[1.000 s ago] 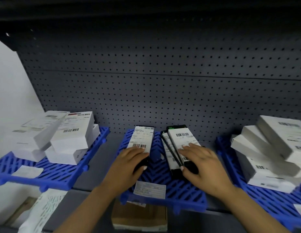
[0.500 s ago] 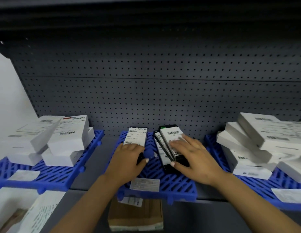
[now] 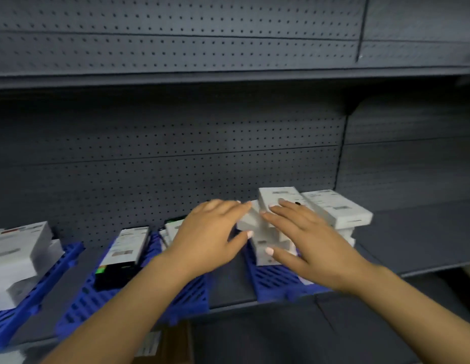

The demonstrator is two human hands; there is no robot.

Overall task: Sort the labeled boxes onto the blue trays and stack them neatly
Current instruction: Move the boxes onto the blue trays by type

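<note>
An untidy pile of white labeled boxes (image 3: 336, 208) sits on the right blue tray (image 3: 270, 281). My left hand (image 3: 212, 232) reaches the pile's left side, fingers stretched out at a tilted white box (image 3: 251, 219). My right hand (image 3: 310, 240) lies spread over the front of the pile, fingertips on its boxes. The middle blue tray (image 3: 186, 298) carries dark boxes with white labels (image 3: 126, 248), one lying flat, others partly hidden behind my left hand. The picture is blurred by motion.
A left blue tray (image 3: 31, 303) holds more white boxes (image 3: 18, 248). All trays sit on a grey shelf (image 3: 231, 282) backed by dark pegboard. Another shelf runs overhead. A brown carton (image 3: 173, 345) lies below the shelf edge.
Both hands left the dark boxes on the middle tray and moved right to the white pile on the right tray. The view swung right and up.
</note>
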